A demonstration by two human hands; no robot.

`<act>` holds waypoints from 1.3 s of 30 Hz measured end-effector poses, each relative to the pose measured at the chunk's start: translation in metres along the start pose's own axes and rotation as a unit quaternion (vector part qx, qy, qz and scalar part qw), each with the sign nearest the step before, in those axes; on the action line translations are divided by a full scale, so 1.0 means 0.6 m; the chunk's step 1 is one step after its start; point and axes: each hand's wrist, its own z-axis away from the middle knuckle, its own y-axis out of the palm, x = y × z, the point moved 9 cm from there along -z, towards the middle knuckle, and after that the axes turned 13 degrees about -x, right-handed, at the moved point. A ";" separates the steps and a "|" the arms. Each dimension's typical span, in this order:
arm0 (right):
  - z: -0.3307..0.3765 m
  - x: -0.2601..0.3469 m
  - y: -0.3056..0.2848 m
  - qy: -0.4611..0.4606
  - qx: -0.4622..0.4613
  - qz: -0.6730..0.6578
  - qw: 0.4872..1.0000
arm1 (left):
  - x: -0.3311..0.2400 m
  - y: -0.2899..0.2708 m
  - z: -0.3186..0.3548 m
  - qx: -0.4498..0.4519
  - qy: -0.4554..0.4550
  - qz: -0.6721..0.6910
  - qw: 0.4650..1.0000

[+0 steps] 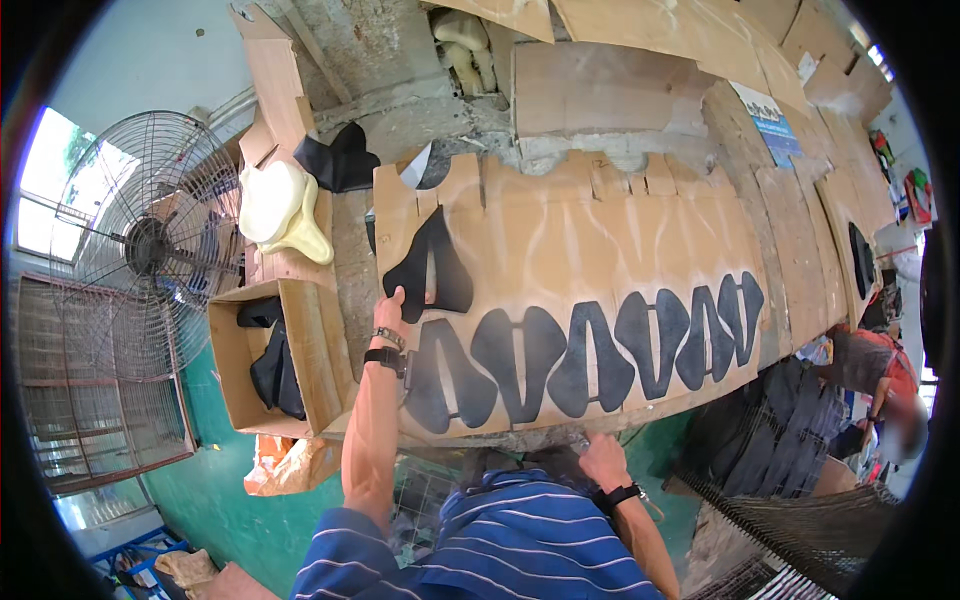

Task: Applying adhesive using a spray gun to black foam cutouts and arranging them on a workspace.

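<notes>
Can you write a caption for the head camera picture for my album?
A person's left hand touches a black cutout on a cardboard sheet above a row of black shapes.

Workshop, cardboard-covered bench [600, 210], black cut pieces [590, 355], industrial fan [150, 245]

Open brown cardboard box [300, 350] holding black pieces just left of the left hand [390, 305] fingers, blue-and-white rectangular label [768, 122] on the cardboard-covered bench, far up and right of both hands' fingers

One head-worn fisheye view looks steeply down, close over the cardboard-covered workbench [600, 220].
</notes>
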 end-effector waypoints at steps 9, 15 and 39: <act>-0.001 -0.005 -0.007 0.014 0.006 -0.007 1.000 | -0.218 0.100 0.017 -0.126 0.479 -0.541 0.679; -0.004 -0.005 0.002 -0.015 -0.008 -0.021 1.000 | -0.264 0.259 -0.027 0.021 0.526 -0.575 0.627; -0.005 -0.014 -0.006 0.019 0.031 -0.055 0.998 | -0.255 0.289 -0.076 -0.068 0.476 -0.558 0.676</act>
